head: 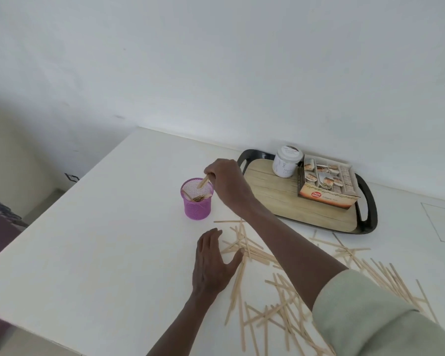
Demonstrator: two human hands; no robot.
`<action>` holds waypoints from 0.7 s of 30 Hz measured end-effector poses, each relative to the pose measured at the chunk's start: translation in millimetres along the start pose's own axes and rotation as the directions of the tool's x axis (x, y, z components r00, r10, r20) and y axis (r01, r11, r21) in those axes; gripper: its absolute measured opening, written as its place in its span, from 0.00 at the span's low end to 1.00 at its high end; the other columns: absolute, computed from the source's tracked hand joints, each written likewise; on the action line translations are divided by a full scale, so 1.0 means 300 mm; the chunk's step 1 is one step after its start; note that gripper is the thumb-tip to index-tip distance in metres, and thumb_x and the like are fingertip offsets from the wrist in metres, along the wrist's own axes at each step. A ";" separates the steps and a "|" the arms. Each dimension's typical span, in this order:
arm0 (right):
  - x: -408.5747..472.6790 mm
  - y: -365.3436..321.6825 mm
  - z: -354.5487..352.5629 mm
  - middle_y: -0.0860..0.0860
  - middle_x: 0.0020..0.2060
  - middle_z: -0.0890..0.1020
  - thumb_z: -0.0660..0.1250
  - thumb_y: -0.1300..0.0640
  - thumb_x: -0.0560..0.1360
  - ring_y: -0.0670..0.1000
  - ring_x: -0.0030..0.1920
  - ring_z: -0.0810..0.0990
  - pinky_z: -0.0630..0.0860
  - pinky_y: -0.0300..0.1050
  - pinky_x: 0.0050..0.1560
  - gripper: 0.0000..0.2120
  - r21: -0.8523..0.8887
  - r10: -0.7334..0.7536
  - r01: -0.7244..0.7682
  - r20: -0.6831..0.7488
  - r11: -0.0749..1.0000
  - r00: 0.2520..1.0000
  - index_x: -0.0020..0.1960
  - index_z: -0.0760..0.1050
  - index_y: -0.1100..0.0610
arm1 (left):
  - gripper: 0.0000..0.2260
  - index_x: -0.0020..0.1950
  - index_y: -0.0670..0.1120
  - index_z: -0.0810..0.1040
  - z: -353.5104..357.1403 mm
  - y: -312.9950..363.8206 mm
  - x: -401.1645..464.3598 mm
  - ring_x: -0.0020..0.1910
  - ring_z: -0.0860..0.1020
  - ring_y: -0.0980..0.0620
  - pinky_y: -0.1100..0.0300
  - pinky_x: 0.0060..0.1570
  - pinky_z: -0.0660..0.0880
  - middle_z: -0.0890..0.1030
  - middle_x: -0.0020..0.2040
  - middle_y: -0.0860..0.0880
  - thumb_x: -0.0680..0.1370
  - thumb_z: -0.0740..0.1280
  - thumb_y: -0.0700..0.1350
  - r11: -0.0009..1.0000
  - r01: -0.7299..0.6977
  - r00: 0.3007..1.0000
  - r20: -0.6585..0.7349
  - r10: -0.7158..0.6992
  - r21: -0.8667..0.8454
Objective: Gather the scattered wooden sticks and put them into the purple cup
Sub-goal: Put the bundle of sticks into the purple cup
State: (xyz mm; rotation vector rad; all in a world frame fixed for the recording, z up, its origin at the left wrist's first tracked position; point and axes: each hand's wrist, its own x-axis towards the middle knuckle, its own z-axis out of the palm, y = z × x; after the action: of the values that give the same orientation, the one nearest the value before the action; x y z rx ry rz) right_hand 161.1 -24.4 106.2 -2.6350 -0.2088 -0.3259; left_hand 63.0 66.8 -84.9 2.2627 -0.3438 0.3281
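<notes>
Right hand [222,179] pinches a wooden stick [203,181] over the mouth of the purple mesh cup [197,201], which already holds several. Left hand [211,263] rests flat, fingers straight, on the white table [100,253] beside the scattered sticks [280,291].

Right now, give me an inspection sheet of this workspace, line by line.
Surface: white table, against a white wall.
Job's things: purple mesh cup upright, some sticks inside; many wooden sticks scattered flat on the table near the person.
Clutter: black-rimmed tray with a white jar and an open box of packets.
Grips: right hand pinches a stick over the cup; left hand lies flat, fingers straight, beside the sticks.
Cables: nothing seen.
Surroundings: pale floor and a dark patterned fabric at left.
</notes>
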 end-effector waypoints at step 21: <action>-0.163 0.180 -0.032 0.57 0.38 0.84 0.63 0.68 0.77 0.53 0.39 0.80 0.76 0.46 0.40 0.11 0.048 0.158 -0.166 0.134 0.985 0.978 0.39 0.79 0.70 | 0.26 0.66 0.40 0.75 -0.024 0.020 -0.004 0.65 0.74 0.47 0.52 0.63 0.75 0.79 0.63 0.45 0.77 0.68 0.57 0.998 0.038 0.997 0.072 -0.042 0.055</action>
State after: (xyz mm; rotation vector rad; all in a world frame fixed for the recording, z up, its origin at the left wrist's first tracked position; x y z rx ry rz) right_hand 123.3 -80.5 78.0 -2.5955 -0.0445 -0.0920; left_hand 58.9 68.5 -76.7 2.3352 -0.3307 0.2371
